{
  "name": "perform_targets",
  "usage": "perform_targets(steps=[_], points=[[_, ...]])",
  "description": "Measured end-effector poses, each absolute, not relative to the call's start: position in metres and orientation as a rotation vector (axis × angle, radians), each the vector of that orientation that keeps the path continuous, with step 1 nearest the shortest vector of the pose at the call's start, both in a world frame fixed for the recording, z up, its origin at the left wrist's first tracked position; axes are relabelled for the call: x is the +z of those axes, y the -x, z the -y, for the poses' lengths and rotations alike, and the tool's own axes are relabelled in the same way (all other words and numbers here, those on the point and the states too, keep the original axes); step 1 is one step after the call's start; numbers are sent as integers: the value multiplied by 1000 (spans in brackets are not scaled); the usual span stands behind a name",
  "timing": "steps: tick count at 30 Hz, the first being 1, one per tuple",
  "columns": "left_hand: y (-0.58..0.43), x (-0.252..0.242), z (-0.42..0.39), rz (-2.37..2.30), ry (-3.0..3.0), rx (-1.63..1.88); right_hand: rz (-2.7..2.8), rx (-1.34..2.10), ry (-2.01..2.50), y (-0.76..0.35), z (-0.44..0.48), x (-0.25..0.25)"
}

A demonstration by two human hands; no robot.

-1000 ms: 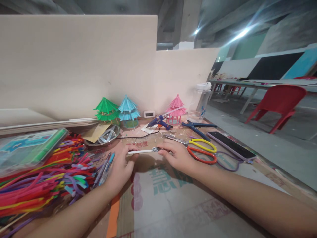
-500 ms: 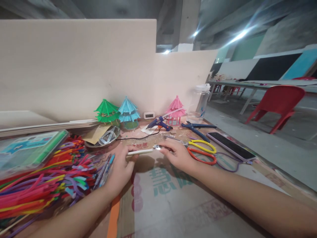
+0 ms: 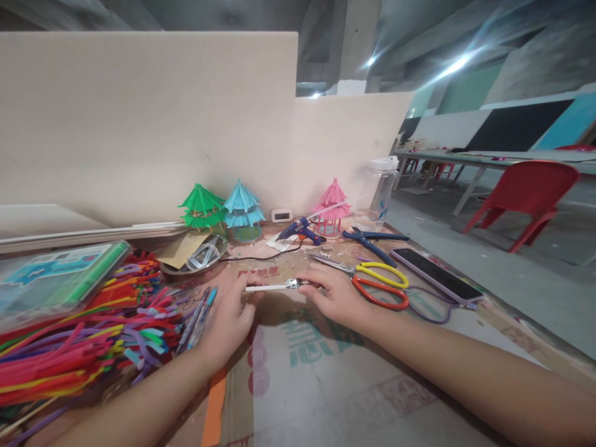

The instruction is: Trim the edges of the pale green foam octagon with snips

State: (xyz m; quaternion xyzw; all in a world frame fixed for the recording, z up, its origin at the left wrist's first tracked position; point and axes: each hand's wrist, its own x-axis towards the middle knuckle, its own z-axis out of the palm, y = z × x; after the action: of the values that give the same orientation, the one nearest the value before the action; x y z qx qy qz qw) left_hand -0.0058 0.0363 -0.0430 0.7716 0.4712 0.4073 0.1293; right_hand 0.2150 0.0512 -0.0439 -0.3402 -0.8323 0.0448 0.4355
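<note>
A thin white stick (image 3: 270, 287) is pinched in the fingers of my left hand (image 3: 231, 310) and lies level, pointing right. My right hand (image 3: 333, 290) is closed around a small object with a shiny metal end (image 3: 292, 284) and a dark part near the fingers; its kind is too small to tell. The metal end meets or overlaps the stick's right tip. Just right of my right hand lie scissors (image 3: 379, 285) with one yellow and one red handle. Several pens (image 3: 198, 316) lie left of my left hand.
Colourful pipe cleaners (image 3: 69, 347) and a plastic case (image 3: 60, 279) fill the left. Behind stand green (image 3: 202, 206), blue (image 3: 242, 208) and pink (image 3: 334, 205) little pavilions, a glue gun (image 3: 300, 231), pliers (image 3: 372, 241) and a bottle (image 3: 382, 186). A phone (image 3: 435, 273) lies right.
My right hand has come slightly lower, and the metal end now lines up with the stick's tip. The stick looks more level. More of the scissors' blades shows.
</note>
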Motion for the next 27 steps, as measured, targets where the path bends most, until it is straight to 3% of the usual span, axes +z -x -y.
perform_targets(steps=[13, 27], points=[[6, -45, -37, -1352, -2240, 1154, 2082, 25, 791, -214, -53, -44], [4, -47, -39, -1372, -2041, 1262, 1894, 331, 931, -214, -55, -48]])
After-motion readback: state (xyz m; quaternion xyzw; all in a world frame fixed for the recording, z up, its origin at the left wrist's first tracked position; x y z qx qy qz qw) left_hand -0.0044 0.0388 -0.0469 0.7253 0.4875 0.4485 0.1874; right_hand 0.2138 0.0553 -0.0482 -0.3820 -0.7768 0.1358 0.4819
